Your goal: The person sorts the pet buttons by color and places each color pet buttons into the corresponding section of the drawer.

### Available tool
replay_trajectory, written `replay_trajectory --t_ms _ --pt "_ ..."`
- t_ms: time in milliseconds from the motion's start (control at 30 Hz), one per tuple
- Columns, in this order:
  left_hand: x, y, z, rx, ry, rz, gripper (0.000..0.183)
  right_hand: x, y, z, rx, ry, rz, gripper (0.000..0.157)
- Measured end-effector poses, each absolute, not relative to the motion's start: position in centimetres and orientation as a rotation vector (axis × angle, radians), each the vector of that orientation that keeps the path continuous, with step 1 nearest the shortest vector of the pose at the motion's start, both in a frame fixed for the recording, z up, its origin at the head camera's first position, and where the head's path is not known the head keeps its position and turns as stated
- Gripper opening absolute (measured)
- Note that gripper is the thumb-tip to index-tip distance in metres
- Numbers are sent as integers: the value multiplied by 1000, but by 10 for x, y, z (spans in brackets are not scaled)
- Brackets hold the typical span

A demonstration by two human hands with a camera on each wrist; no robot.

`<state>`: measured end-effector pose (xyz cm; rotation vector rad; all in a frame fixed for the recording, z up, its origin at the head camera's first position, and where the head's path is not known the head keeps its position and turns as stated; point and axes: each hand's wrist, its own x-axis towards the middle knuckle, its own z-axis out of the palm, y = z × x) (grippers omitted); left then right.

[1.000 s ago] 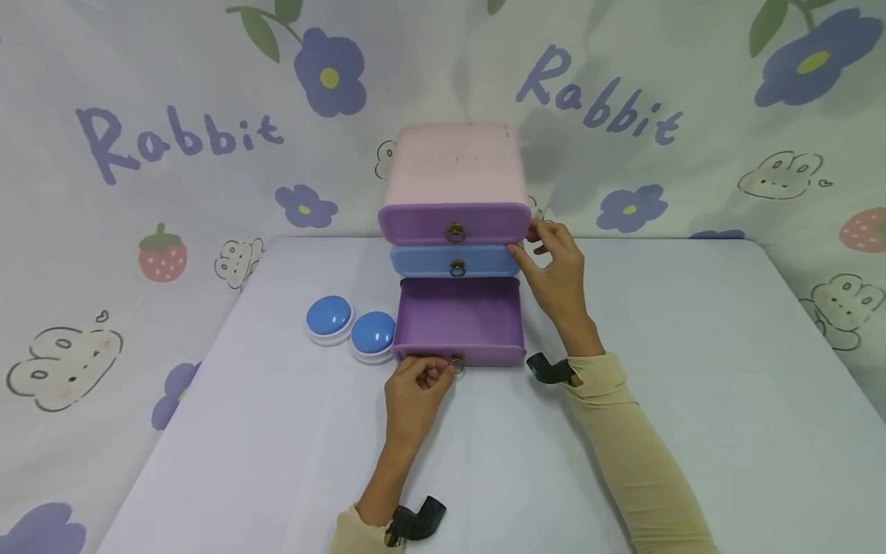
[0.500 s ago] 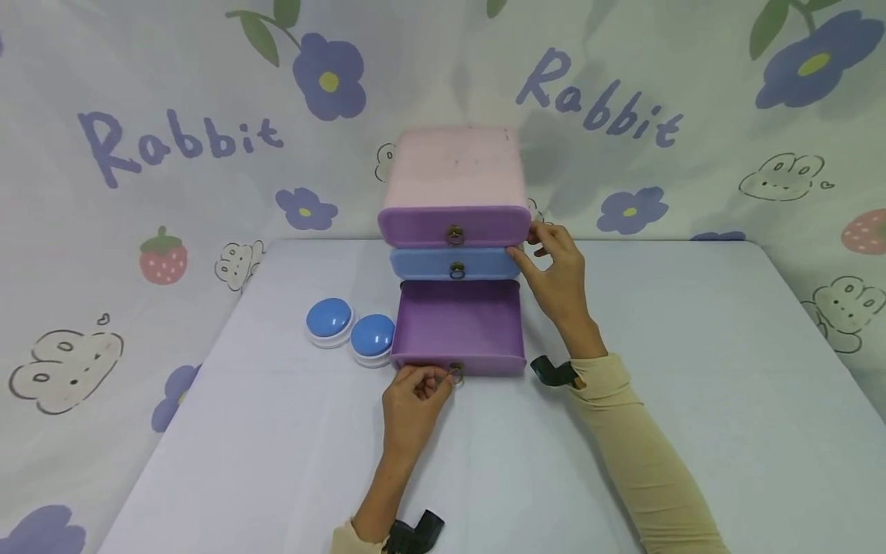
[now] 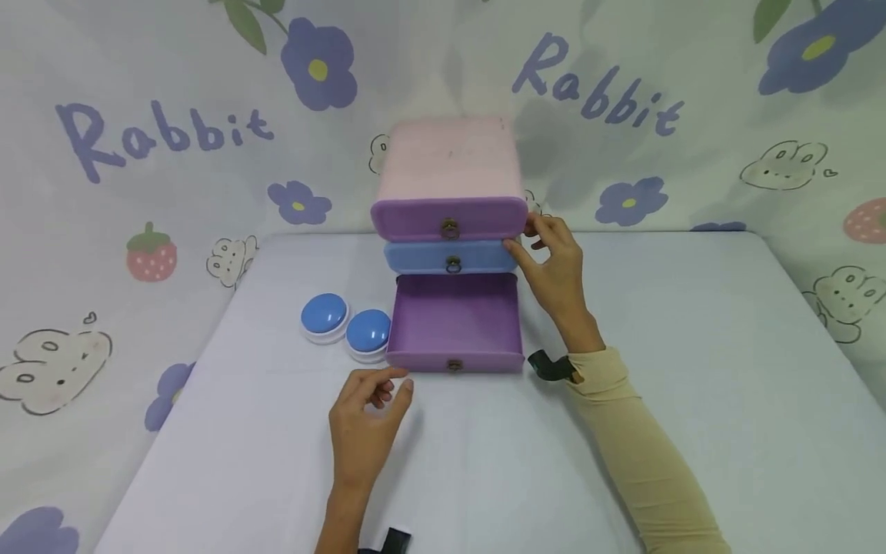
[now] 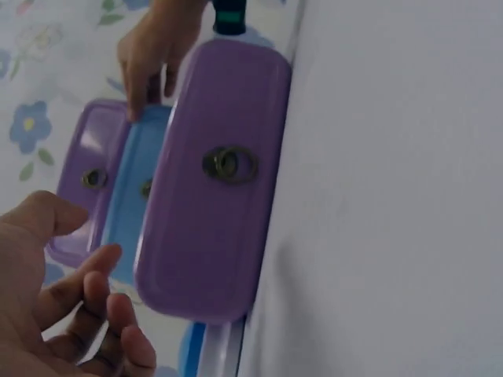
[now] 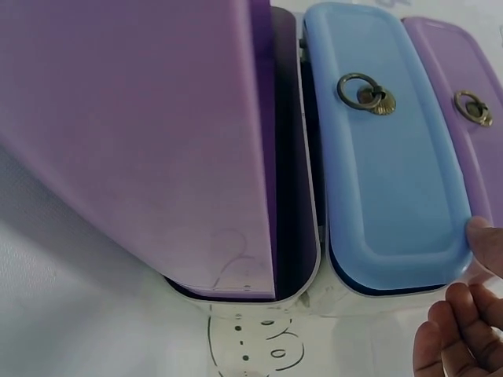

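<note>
A small pink drawer cabinet [image 3: 450,158] stands at the back of the table. Its purple top drawer [image 3: 415,221] and blue middle drawer [image 3: 422,258] are closed; the purple bottom drawer [image 3: 422,362] is pulled far out, and its inside is bare. My left hand [image 3: 363,431] is just in front of that drawer's left corner, fingers loosely bent and holding nothing. In the left wrist view the drawer's brass ring [image 4: 229,163] hangs free of the fingers. My right hand [image 3: 557,273] grips the cabinet's right side, its thumb [image 5: 486,243] on the edge of the blue drawer.
Two round push lights with blue domes sit left of the bottom drawer, the nearer one [image 3: 368,332] right beside its wall and the other one [image 3: 324,315] farther left. A printed cloth [image 3: 208,69] hangs behind the white table [image 3: 623,308].
The bottom drawer came slightly farther out, then my left hand let go of its ring and moved left and toward me. My right hand has stayed at the cabinet's side.
</note>
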<state>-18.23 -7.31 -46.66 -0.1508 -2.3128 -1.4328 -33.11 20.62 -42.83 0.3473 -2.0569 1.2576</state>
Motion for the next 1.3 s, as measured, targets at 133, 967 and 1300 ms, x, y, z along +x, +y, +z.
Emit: replay_trajectory --t_ms 133,967,1300 --pt "-198 -95 -469 -190 -2271 -1387 29 -331 208 -429 326 -2057 1253 46" --pt "-261 -137 -500 -22 -2574 -1129 77 -329 204 -431 318 -2059 1271 48" --pt "-260 -140 -496 -6 -2499 -1146 81 -329 202 -430 316 -2067 1269 47"
